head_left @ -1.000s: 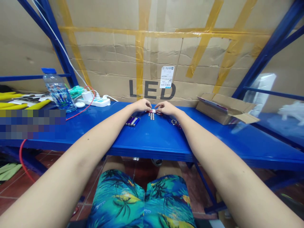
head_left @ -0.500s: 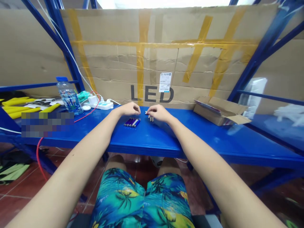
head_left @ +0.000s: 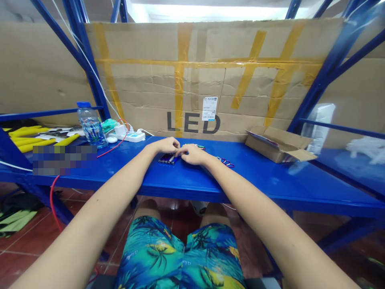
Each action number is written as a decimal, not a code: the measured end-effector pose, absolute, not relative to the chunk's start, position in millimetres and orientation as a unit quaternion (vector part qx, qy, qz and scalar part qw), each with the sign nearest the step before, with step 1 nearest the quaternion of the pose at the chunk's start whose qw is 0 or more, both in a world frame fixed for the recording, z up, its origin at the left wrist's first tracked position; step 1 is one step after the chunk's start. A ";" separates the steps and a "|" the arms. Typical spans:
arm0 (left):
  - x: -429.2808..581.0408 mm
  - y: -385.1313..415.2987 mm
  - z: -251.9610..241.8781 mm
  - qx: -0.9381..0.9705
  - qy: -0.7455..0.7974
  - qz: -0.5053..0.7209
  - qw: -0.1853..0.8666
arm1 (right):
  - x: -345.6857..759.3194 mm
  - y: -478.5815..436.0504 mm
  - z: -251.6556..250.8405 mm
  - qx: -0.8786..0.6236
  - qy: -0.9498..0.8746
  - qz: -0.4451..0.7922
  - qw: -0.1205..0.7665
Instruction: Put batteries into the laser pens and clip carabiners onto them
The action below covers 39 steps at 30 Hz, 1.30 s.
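Note:
A row of several slim blue-purple cylinders with silvery ends (head_left: 167, 161) lies on the blue table (head_left: 186, 180). My left hand (head_left: 169, 145) is just behind the row, its fingers curled inward and partly covering the far ends. My right hand (head_left: 192, 155) is beside the row's right end, thumb and fingertips drawn together close to the left fingertips. Whatever is between the fingers of either hand is too small or hidden. Behind my right hand lie small shiny pieces with green and red edges (head_left: 201, 147). Several red and blue loop-shaped pieces (head_left: 226, 162) show beyond my right wrist.
An open cardboard box (head_left: 267, 150) stands at the right. To the left are a water bottle (head_left: 92, 126), a white power strip (head_left: 134, 136), a red cable (head_left: 116, 146) and yellow-handled things (head_left: 33, 140). A large cardboard sheet (head_left: 144, 88) rises along the back.
My right hand has moved left and nearer, from the small metal pieces to the row of cylinders, and now meets my left hand. The view has tilted up slightly.

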<state>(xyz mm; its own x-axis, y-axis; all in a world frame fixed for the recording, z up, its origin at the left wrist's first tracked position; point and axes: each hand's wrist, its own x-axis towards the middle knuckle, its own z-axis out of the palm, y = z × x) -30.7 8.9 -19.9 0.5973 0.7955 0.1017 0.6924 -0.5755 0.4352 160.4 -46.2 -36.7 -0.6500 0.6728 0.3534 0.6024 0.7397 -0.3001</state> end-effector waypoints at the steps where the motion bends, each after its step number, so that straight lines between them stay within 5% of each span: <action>1: -29.6 7.6 -20.0 0.876 0.423 0.149 0.178 | 160.8 -46.5 -36.0 -0.352 -0.904 0.079 0.229; 12: -18.9 -0.7 -21.6 0.872 0.403 0.176 0.217 | 190.8 -36.8 -17.4 -0.462 -0.825 0.040 0.323; 23: -12.2 -4.4 -22.3 0.872 0.405 0.223 0.159 | 167.5 -62.8 -23.1 -0.383 -0.897 0.075 0.206; 27: -10.3 -11.1 -15.7 0.867 0.402 0.263 0.132 | 182.9 -50.2 -16.7 -0.440 -0.856 0.043 0.269; 39: 15.5 -52.5 1.2 0.915 0.389 0.088 0.061 | 216.1 -32.5 -13.6 -0.545 -0.782 0.056 0.297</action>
<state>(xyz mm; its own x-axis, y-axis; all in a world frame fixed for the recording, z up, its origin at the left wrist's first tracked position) 15.5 -52.5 1.2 0.6815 0.7229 0.1140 0.7014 -0.6896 0.1800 216.1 -32.5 -13.6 -0.2291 0.8860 0.4030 0.8197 0.3989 -0.4110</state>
